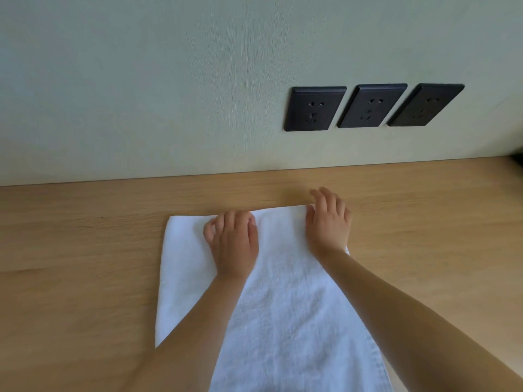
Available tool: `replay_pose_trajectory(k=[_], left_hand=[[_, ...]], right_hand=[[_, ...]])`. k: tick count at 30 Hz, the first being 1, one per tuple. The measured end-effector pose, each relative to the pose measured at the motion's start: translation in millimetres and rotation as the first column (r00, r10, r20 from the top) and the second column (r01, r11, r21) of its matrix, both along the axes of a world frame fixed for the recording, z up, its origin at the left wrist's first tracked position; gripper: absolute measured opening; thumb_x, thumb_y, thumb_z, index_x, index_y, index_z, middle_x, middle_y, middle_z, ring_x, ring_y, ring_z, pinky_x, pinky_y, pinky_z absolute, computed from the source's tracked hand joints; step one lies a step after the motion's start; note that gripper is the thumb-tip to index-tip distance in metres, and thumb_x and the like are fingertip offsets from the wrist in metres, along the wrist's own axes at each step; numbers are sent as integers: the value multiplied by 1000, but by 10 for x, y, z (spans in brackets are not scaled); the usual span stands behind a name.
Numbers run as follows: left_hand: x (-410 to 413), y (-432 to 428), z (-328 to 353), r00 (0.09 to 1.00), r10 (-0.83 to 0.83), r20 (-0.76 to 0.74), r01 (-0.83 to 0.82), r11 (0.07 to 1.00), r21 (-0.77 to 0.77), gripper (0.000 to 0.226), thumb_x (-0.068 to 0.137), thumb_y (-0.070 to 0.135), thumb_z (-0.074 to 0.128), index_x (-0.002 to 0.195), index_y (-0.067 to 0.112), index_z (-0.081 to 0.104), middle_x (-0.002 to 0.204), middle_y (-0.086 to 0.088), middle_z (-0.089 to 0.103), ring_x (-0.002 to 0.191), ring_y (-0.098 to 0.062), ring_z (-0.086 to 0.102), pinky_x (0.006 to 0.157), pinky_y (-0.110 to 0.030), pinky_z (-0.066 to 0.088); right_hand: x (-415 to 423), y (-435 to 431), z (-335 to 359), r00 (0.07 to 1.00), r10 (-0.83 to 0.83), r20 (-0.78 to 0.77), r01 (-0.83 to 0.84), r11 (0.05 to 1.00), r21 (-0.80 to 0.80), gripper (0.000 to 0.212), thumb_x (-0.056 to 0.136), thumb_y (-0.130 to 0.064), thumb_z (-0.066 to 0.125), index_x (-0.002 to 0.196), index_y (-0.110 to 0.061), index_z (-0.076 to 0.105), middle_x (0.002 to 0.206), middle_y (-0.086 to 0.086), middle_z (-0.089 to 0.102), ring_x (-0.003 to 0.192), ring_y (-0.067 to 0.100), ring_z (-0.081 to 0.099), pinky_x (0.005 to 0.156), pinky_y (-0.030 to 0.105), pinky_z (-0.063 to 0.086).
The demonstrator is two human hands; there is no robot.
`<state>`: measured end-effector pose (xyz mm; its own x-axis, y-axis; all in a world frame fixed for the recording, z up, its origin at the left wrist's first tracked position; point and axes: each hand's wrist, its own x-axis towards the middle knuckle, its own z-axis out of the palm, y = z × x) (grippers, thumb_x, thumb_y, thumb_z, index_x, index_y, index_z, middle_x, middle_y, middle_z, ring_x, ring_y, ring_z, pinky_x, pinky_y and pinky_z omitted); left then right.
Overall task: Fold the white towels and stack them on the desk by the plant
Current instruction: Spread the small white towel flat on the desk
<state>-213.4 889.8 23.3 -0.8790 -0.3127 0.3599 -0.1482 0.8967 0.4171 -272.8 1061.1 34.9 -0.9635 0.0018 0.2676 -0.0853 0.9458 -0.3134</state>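
Note:
A white towel lies spread lengthwise on the wooden desk, its far edge near the wall and its near end running out of the bottom of the view. My left hand rests on the towel near the middle of the far edge, fingers bent at the knuckles and pressing on the cloth. My right hand lies over the towel's far right corner, fingers stretched forward onto the desk beyond the edge. No plant and no other towel are in view.
A pale wall rises right behind the desk. Three black wall sockets sit in a row at the upper right. A dark object peeks in at the right edge.

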Motion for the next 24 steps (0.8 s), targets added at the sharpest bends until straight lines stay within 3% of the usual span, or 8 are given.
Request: replay_pose_trajectory(k=[3,5,9,11,16,20,22,24], left_hand=[[202,46,-88,993,-115,33,116,993,-10,26,90,28,43,90,24,69,110,3,66,111,-21,57,100,-41,31],[215,-10,-155,981,-175,85,180,982,-58,35,90,28,39,105,21,71,123,0,65,119,-24,57,100,-41,31],[75,-196,-109,965,-142,221,166,982,-95,44,91,29,34,115,14,68,124,-2,65,114,-22,60,92,-35,29],[26,-271,-120,954,-135,267,164,983,-88,48,95,33,29,122,12,64,130,-6,61,123,-24,55,100,-38,26],[3,-287,-89,945,-147,291,190,974,-122,56,98,35,20,132,6,55,144,-9,48,137,-28,38,113,-51,22],[215,-101,-62,957,-173,233,204,972,-118,51,97,34,27,130,11,58,144,-8,47,139,-28,35,112,-51,11],[338,-60,-108,949,-177,261,215,969,-124,52,95,35,28,134,13,54,145,-9,46,138,-29,36,111,-51,12],[366,-83,-154,943,-184,278,234,959,-158,55,93,32,28,139,11,47,147,-10,43,137,-29,37,110,-50,15]], right_hand=[[222,-317,39,984,165,-67,-176,958,-228,40,93,-19,33,122,-6,59,131,12,57,121,31,53,99,47,43],[385,-531,17,961,270,-61,-276,921,-276,40,93,-17,34,123,-6,58,132,12,56,124,29,51,102,42,41],[561,-713,-128,939,333,90,-311,931,-193,48,97,-24,25,131,-10,55,144,10,47,137,24,39,115,35,23],[555,-661,-194,925,355,134,-345,934,-90,51,99,-28,22,137,-12,51,149,9,41,141,21,32,118,32,10],[506,-599,-174,899,392,194,-401,916,8,54,100,-33,17,145,-14,39,154,7,30,145,19,21,118,33,1],[522,-601,-133,904,385,187,-369,922,-118,61,99,-40,10,148,-11,32,157,6,24,147,14,10,119,27,-5],[556,-641,-79,894,416,167,-372,897,-239,59,99,-37,14,147,-9,33,155,7,27,147,14,12,120,27,-2],[622,-676,-58,848,496,188,-447,859,-250,58,100,-37,14,148,-9,31,156,4,25,146,11,10,120,29,0]])
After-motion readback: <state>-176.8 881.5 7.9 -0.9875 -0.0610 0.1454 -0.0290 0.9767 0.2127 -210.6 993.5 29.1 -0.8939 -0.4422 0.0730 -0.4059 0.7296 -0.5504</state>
